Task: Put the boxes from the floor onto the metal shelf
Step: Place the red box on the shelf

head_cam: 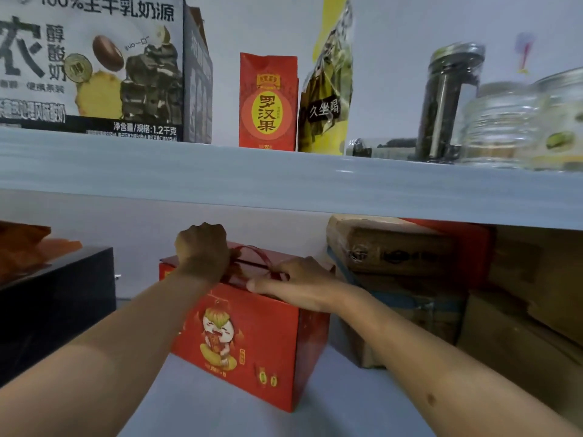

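Head view: left hand (202,247) grips the red box (249,339) handle (262,252); right hand (296,283) rests flat on top.

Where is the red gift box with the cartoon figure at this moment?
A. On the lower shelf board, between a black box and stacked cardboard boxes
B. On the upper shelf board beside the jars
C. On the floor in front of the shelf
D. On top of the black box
A: the red gift box stands on the lower shelf board, black box to its left, stacked cardboard boxes to its right, with the left hand gripping its ribbon handle.
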